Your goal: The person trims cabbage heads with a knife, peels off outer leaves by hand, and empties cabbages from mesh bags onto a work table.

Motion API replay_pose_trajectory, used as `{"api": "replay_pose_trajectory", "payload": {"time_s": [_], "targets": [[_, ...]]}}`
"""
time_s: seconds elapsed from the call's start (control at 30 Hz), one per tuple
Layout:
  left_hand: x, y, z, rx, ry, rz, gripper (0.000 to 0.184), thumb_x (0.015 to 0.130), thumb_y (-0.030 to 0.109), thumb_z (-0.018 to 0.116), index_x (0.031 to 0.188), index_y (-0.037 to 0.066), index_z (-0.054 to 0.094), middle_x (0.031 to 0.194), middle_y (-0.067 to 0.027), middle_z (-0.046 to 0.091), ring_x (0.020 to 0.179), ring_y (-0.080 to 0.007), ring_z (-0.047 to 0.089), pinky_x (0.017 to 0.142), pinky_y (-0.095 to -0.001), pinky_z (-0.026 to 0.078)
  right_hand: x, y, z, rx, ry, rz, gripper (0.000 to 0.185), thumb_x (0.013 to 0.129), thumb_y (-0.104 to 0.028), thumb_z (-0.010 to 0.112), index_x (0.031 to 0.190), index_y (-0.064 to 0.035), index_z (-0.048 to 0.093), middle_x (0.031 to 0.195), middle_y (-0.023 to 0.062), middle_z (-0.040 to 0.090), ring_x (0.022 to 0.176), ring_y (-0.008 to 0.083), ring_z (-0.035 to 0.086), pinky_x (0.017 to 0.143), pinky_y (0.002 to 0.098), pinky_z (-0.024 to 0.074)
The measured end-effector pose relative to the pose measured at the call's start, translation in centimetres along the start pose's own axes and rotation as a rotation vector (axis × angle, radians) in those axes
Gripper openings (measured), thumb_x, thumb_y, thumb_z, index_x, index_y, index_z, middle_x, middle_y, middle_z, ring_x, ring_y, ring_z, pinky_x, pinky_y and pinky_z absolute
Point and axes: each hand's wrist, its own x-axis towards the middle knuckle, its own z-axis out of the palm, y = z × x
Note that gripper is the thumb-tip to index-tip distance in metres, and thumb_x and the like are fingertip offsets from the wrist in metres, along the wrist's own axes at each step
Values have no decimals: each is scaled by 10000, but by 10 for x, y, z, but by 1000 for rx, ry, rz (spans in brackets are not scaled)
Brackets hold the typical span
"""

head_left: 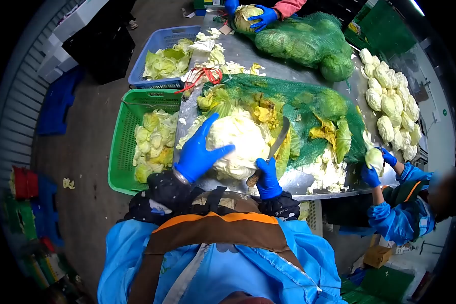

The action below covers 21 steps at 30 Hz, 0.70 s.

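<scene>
A pale, trimmed cabbage (238, 143) sits on the metal table in front of me. My left hand (196, 154), in a blue glove, cups its left side, thumb across the top and fingers spread along the edge. In my right hand (268, 178), also gloved, is a knife (279, 139) with a wooden handle; its blade points up and away, just right of the cabbage. Loose yellowed and green leaves (266, 112) lie behind the cabbage and around the blade. Beyond them stretches a green mesh bag (309, 99) with cabbages inside, a red tie at its left end.
Left of the table stand a green crate (117, 152) and a blue crate (159, 38), both holding leaves. Another full mesh bag (301, 40) lies at the back. Peeled cabbages (390, 96) are piled at right. Co-workers' gloved hands hold cabbages at the far side and right.
</scene>
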Motion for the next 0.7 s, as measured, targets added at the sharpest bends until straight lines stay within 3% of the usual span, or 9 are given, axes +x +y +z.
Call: {"api": "replay_pose_trajectory", "payload": {"time_s": [0.1, 0.2, 0.3, 0.43, 0.47, 0.57, 0.6, 0.67, 0.7], "targets": [[4, -11, 0, 150, 56, 112, 587, 812, 300, 666, 1322, 109, 446, 1053, -213, 614, 798, -291, 648, 686, -342, 499, 2, -9, 1, -109, -7, -62, 612, 725, -86, 676, 1275, 22, 432, 1167, 123, 572, 1038, 225, 575, 899, 344, 467], [2, -24, 2, 199, 136, 291, 489, 843, 225, 616, 1300, 119, 479, 966, -197, 629, 594, -294, 604, 542, -344, 470, -3, -5, -7, -173, -4, -48, 575, 756, -131, 658, 1262, 32, 439, 1163, 140, 571, 1027, 235, 585, 864, 350, 492], [-1, -51, 5, 315, 217, 108, 414, 861, 149, 558, 1271, 124, 513, 915, -175, 631, 496, -276, 551, 481, -350, 430, 3, 14, -22, 214, 86, 73, 563, 787, -187, 631, 1264, 34, 430, 1171, 149, 565, 1018, 250, 592, 854, 354, 501], [15, -146, 7, 430, 131, -122, 533, 808, 92, 574, 1323, 104, 439, 1039, -189, 601, 835, -319, 602, 732, -380, 476, -1, 7, -17, 262, 54, 197, 717, 837, -440, 533, 1379, -34, 300, 1349, 173, 415, 1218, 325, 436, 1032, 459, 347], [19, -136, 5, 313, 224, 11, 641, 763, 82, 626, 1354, 78, 379, 1211, -190, 518, 1083, -332, 507, 922, -388, 404, -2, -1, -6, 277, 46, 163, 730, 845, -461, 514, 1402, -61, 265, 1394, 176, 358, 1251, 336, 397, 1046, 471, 325], [34, -74, -11, 152, 292, 38, 759, 743, 161, 722, 1381, 74, 321, 1306, -157, 442, 1224, -295, 412, 989, -377, 361, 0, -6, -16, 243, 36, 215, 717, 849, -457, 508, 1406, -75, 264, 1404, 168, 347, 1257, 336, 390, 1048, 474, 319], [36, -56, -12, -126, 156, -37, 739, 764, 192, 714, 1382, 75, 325, 1340, -150, 406, 1228, -269, 412, 1006, -367, 347, 3, -12, -19, 238, 10, 198, 676, 809, -339, 584, 1332, 21, 351, 1263, 198, 497, 1141, 306, 521, 959, 423, 439], [38, -35, -20, -694, -308, -408, 742, 768, 272, 721, 1380, 86, 345, 1419, -128, 302, 1238, -247, 410, 1047, -366, 305, 11, -36, -17, -41, -107, 201, 629, 787, -285, 611, 1287, 39, 410, 1171, 170, 561, 1065, 267, 569, 913, 371, 467], [41, -33, -12, -576, -488, -253, 759, 750, 236, 727, 1382, 75, 339, 1392, -123, 354, 1217, -236, 437, 1038, -362, 320, 15, -44, -17, -182, -167, 205, 606, 776, -258, 624, 1264, 49, 439, 1125, 155, 593, 1027, 247, 593, 890, 345, 481]]}}
